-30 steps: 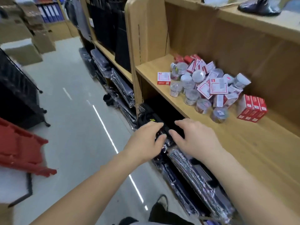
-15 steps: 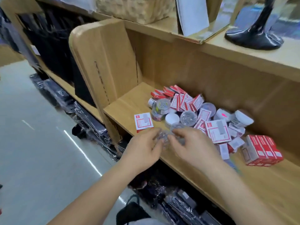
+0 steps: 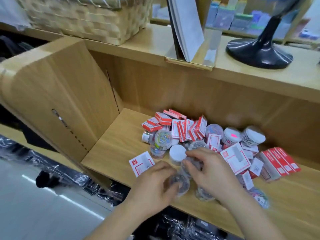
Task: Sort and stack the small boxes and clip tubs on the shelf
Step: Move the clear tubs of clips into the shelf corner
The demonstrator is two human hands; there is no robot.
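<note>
Clear clip tub (image 3: 181,184) gripped by left hand (image 3: 154,186), second tub (image 3: 189,166) pinched by right hand (image 3: 214,174), presumably separated from heap (image 3: 187,130) for stacking.

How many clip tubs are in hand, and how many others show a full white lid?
Tubs in hand: 2, clear tub in left hand, second tub in right hand
Full white lids: 3, front lid, pink-marked lid, rightmost lid
Total: 5

Bright, even overhead lighting with soft shadows; motion blur smears the woven basket (image 3: 90,19) and hands, wide-angle bending at edges.
</note>
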